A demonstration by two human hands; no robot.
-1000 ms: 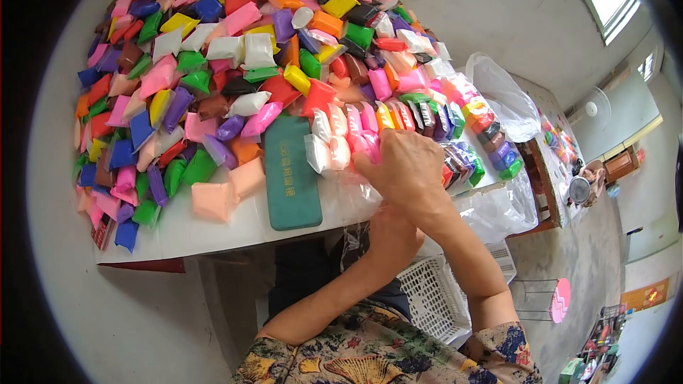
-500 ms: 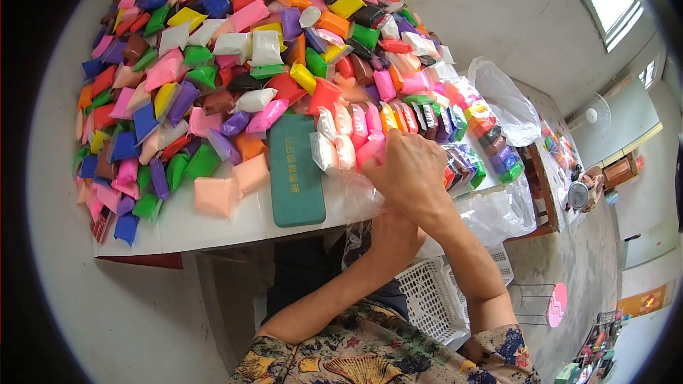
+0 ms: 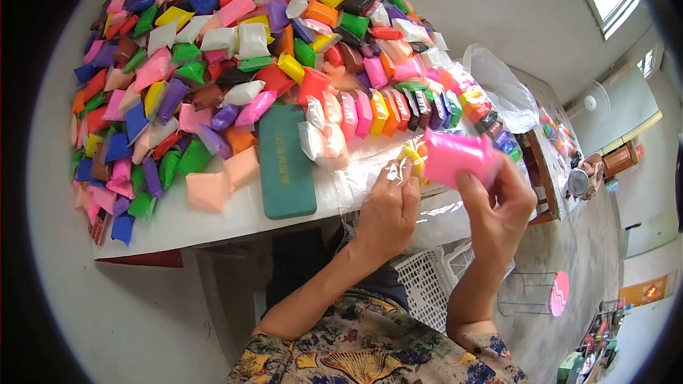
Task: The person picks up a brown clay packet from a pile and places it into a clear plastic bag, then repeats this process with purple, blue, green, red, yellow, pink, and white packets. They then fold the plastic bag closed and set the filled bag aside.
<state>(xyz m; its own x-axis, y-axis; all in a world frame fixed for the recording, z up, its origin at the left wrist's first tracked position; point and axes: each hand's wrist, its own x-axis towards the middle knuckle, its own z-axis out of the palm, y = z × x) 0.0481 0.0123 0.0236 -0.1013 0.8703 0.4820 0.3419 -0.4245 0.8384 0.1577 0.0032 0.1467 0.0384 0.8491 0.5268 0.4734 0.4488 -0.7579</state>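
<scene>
My right hand (image 3: 501,206) is closed around a bright pink soft packet (image 3: 462,158), held up above the table's front edge. A yellow packet (image 3: 414,158) shows at its left side, under shiny film; anything behind the pink one is hidden. My left hand (image 3: 390,206) is closed with its fingertips on a clear plastic bag (image 3: 359,183), close to the yellow packet. Beyond both hands runs a neat row of wrapped packets in several colours, with an orange packet (image 3: 390,115) about midway. White packets (image 3: 311,141) and peach packets (image 3: 334,144) stand at its left end.
A green case (image 3: 287,163) lies left of the row. A large heap of coloured packets (image 3: 213,43) covers the table's left and back. More clear bags (image 3: 501,89) lie at the right. White plastic baskets (image 3: 425,286) sit below, with a pink-topped stool (image 3: 559,293) on the floor.
My hands have uncrossed and moved apart. The right hand has lifted the pink packet and swung right; the left now has its fingers on the clear bag. The nearer packets behind them have left their place.
</scene>
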